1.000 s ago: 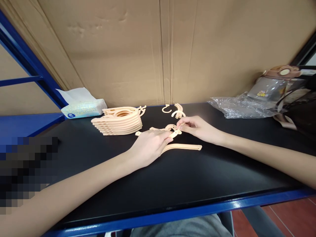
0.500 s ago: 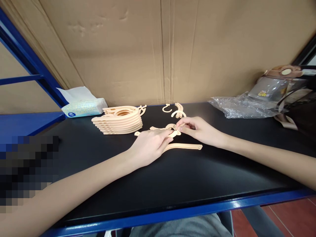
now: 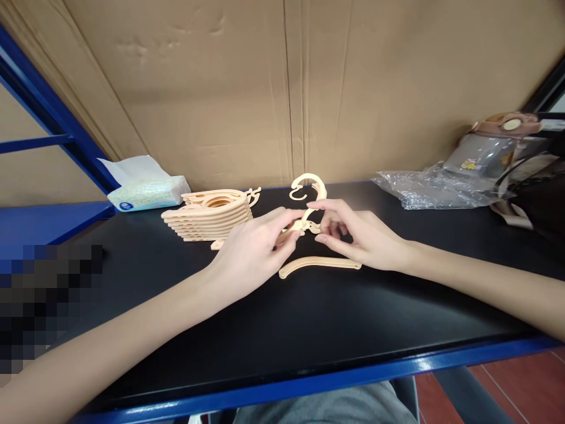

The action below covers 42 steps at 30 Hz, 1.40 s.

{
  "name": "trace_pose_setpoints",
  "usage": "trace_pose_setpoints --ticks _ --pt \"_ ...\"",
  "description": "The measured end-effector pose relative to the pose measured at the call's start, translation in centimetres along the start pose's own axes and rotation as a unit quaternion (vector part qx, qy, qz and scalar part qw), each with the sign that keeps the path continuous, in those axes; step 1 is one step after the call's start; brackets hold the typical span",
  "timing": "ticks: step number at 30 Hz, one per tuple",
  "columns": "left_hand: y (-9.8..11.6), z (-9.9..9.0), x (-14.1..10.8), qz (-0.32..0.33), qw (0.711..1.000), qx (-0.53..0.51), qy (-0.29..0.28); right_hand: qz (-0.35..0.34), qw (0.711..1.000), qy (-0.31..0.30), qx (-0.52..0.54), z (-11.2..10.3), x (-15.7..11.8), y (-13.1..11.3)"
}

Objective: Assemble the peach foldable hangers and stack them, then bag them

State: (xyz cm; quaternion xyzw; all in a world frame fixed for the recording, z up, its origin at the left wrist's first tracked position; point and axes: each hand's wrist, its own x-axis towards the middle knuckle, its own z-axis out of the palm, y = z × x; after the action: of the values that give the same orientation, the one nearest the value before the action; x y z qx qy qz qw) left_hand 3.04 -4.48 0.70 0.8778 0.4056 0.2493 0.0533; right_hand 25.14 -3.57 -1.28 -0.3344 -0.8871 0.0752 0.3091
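Note:
Between my hands a beige plastic clothes hanger is in several pieces. My left hand (image 3: pixel 260 241) is closed around a hanger arm (image 3: pixel 216 244), whose far end shows past the wrist side; the rest is under the palm. At its inner end a curved hanger hook (image 3: pixel 314 178) stands up. My right hand (image 3: pixel 357 232) has its index finger against the foot of this hook and its thumb below, near a small jointed end (image 3: pixel 313 227). A loose curved hanger arm (image 3: pixel 320 264) lies on the table in front of both hands.
Left of the hands is a stack of beige hangers (image 3: pixel 209 221), with a tissue pack (image 3: pixel 148 191) behind it. Another hook (image 3: pixel 300 195) lies behind the hands. Clear plastic wrap (image 3: pixel 428 188), a bottle (image 3: pixel 481 153) and a dark bag (image 3: pixel 534 200) are at the right.
The hook between my hands now stands upright. My left hand has shifted a little left and turned with the hanger arm; my right hand has moved slightly right and its fingers have spread.

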Motion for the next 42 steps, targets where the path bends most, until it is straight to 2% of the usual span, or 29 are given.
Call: trace_pose_setpoints --ticks 2,5,8,11,20,27,30,37,42 --pt "0.1 -0.1 0.0 -0.009 0.999 -0.036 -0.007 -0.029 0.999 0.009 -0.032 -0.2 -0.1 -0.3" --pt "0.1 0.0 0.2 -0.046 0.990 -0.126 -0.051 -0.084 0.991 -0.042 -0.090 -0.3 -0.1 -0.6" --pt "-0.1 0.2 0.4 -0.110 0.962 -0.223 -0.110 -0.104 0.982 -0.106 -0.117 -0.3 0.0 -0.5" --pt "-0.4 0.3 0.4 -0.163 0.924 -0.314 -0.144 -0.097 0.980 -0.140 -0.099 -0.3 0.1 -0.4" --pt "-0.8 -0.1 0.6 -0.255 0.856 -0.432 -0.128 -0.071 0.986 -0.145 -0.036 -0.3 0.1 0.0" --pt "-1.3 0.0 0.7 -0.307 0.807 -0.487 -0.131 -0.015 0.987 -0.118 -0.107 -0.8 -0.1 -0.1" --pt "-1.4 -0.1 0.6 -0.313 0.797 -0.498 -0.138 -0.052 0.979 -0.110 -0.166 -0.9 0.1 0.3" --pt "-1.0 -0.3 0.6 -0.288 0.810 -0.486 -0.160 -0.083 0.970 -0.107 -0.202 -0.6 0.0 0.7" --pt "-0.8 -0.5 0.7 -0.306 0.790 -0.503 -0.173 -0.091 0.968 -0.092 -0.216 -0.8 0.0 0.3"
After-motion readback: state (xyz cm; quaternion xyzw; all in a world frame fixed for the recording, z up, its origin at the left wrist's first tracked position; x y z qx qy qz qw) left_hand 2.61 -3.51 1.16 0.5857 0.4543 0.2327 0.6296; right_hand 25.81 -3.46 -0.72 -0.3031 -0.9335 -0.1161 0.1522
